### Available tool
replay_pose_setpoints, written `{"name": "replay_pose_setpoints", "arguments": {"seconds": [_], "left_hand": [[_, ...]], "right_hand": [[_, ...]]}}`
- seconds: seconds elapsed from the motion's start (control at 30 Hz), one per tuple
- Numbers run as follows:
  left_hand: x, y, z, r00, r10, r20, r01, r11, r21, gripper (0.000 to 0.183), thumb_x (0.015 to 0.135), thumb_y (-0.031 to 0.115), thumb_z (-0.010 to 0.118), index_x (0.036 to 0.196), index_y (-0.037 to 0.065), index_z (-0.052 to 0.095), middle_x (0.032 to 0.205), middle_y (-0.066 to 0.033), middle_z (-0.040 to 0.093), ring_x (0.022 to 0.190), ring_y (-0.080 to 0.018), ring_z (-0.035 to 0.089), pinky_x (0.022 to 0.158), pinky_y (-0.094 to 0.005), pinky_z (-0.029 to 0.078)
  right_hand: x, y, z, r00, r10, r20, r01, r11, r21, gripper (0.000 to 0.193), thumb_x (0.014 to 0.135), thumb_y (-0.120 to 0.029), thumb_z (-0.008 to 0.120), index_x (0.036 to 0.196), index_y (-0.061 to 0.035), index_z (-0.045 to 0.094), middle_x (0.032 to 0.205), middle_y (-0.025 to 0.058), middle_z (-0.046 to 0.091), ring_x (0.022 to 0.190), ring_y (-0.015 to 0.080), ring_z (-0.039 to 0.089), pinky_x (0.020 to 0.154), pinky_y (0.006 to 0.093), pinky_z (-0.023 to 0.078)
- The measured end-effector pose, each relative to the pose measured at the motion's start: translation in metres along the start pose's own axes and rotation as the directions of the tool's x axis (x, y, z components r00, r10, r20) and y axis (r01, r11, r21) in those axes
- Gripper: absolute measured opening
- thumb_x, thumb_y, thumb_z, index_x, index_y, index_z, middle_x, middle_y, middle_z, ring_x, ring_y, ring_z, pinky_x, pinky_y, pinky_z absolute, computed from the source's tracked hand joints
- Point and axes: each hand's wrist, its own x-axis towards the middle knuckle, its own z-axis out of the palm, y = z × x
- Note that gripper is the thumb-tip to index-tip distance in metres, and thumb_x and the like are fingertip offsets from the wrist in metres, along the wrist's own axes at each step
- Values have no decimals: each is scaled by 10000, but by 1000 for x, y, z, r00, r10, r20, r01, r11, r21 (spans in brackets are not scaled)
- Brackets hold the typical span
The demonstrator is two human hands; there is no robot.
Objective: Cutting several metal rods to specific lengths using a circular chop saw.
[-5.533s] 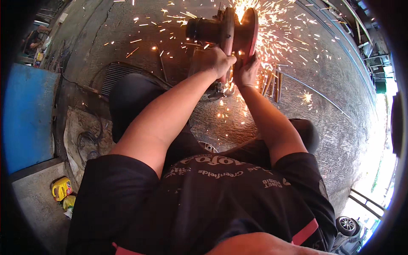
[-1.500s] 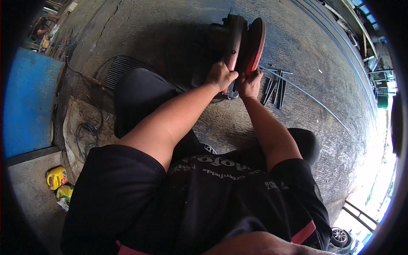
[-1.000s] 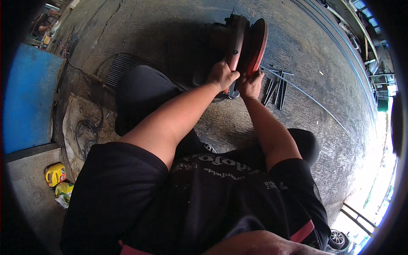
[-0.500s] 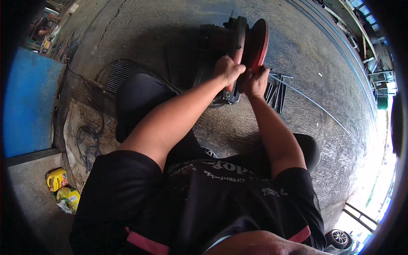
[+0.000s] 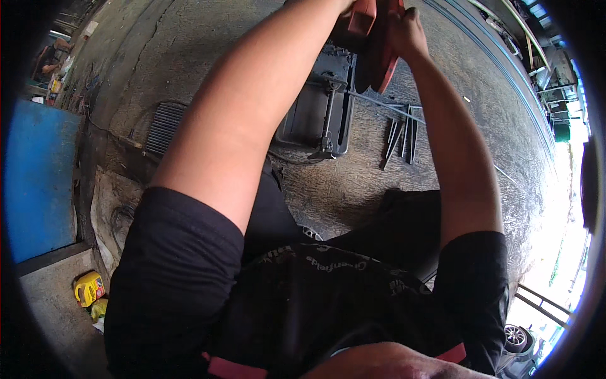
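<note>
A chop saw stands on the floor ahead of me, its black base showing. Its upper part is raised toward the top edge, with a large red disc and a red bar-like guard beside it. My left hand is at that guard, closed on it as far as I can tell; the frame cuts off most of its fingers. With its thumb showing, my right hand grips the right side of the disc. The far part of the saw is out of view.
Dark metal brackets and a thin rod lie right of the saw. A ribbed metal grille is to its left. Beyond my left arm are a blue panel and a yellow jug. Long pipes run along the right.
Both hands have moved up and away from me, and the saw's upper part with the red disc has risen with them. More of the saw's base now shows.
</note>
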Motion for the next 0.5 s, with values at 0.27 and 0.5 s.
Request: {"name": "replay_pose_setpoints", "arguments": {"seconds": [0.27,0.5], "left_hand": [[34,30,-27,998,-69,-5,69,996,59,218,687,273,578,788,92,512,750,-133,522,644,-273,490,601,-438,407],[23,58,-17,996,-84,-29,88,977,196,243,753,349,581,833,123,545,752,-106,566,619,-226,519,538,-387,409]], "right_hand": [[38,-46,-22,939,-110,326,169,973,-158,377,858,-149,496,1185,8,393,1217,278,462,1015,436,541,862,464,439],[96,22,6,829,-370,419,555,637,-535,530,832,-111,528,1331,-70,354,1310,238,401,1093,421,513,885,453,453]]}}
